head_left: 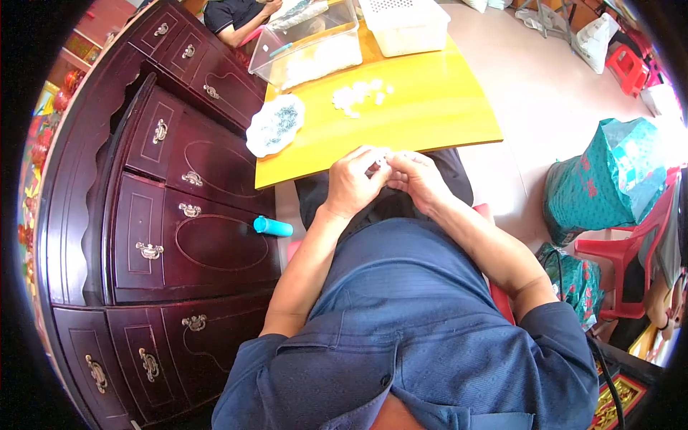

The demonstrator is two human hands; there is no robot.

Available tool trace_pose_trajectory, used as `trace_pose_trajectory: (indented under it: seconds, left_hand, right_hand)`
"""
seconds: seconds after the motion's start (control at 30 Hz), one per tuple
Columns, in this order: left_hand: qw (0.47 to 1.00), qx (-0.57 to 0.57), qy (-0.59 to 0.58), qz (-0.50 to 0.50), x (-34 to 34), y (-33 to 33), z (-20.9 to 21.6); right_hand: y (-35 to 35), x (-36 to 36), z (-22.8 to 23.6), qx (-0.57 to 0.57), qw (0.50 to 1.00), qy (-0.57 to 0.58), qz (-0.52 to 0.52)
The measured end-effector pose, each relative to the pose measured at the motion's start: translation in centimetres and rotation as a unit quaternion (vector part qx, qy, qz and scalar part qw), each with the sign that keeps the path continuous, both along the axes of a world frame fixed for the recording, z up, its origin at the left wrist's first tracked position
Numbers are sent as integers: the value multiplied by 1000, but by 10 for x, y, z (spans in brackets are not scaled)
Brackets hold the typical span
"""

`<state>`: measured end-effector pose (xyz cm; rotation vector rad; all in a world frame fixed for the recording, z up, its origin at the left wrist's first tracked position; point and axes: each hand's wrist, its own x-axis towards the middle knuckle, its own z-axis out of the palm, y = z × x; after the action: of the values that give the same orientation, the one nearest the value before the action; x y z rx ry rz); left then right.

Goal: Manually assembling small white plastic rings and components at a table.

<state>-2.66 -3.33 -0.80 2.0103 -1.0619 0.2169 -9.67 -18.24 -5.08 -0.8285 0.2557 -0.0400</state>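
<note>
The left hand (pixel 351 183) and right hand (pixel 421 179) meet just before the near edge of the yellow table (pixel 430 107), the fingertips of both pinching a small whitish piece (pixel 382 159) between them; its exact shape cannot be told. Loose white pieces (pixel 360 87) lie beyond on the tabletop, between the scalloped white plate (pixel 256 137) of dark bits and the white basket (pixel 408 41).
</note>
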Motion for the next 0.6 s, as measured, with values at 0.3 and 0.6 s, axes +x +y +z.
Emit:
trace_pose_trajectory:
  seconds: [0.3, 0.6]
  left_hand:
    - [999, -4, 27, -36, 2, 1, 5]
    - [982, -72, 159, -71, 1, 6, 9]
  right_hand:
    - [-3, 5, -7, -36, 999, -37, 8]
    - [-1, 3, -4, -135, 989, -57, 2]
